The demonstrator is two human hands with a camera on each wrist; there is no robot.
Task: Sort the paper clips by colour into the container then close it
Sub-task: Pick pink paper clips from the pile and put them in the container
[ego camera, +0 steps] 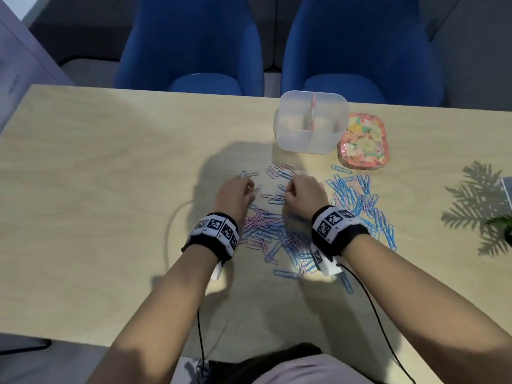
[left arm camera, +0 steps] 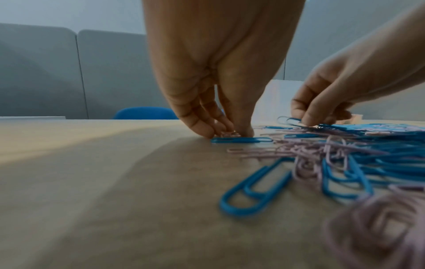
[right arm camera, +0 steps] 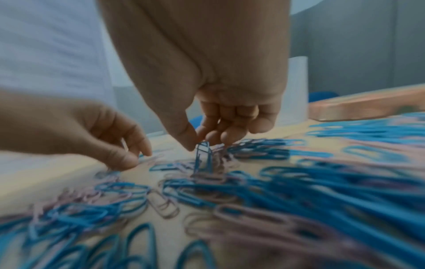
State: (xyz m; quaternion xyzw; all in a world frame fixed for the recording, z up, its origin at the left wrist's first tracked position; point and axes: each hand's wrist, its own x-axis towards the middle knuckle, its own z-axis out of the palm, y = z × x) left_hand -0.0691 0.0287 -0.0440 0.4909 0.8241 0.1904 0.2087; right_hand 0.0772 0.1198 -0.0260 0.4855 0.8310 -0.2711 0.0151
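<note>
Fig.: mixed clip pile, both hands picking, container unfilled.

Risks, judged from the layout: clips in the pile (ego camera: 279,234) lie interlocked, so a lifted clip may drag a neighbour of the other colour into the wrong compartment. The blue clip (right arm camera: 202,156) held on end by the right hand (right arm camera: 207,102) is gripped only at its tip betw. thumb and forefinger; a slip would drop it back into the heap. The lid (ego camera: 363,142) lies just beside the container (ego camera: 310,123), and stray clips near its edge could be trapped under it at closing.

Right hand: fingers curled together, pinched on the blue clip. Left hand (left arm camera: 216,69), centre of its wrist view: fingertips (left arm camera: 204,131) drawn together on a small pink clip (left arm camera: 230,134) flat on the table (ego camera: 110,189).

Appearance: clips are thin coated wire loops, blue and pale pink, spread across centre and centre-right of the head view. Container is translucent w/ a central divider, upper centre-right; both compartments appear empty. Lid is pink, patterned.
</note>
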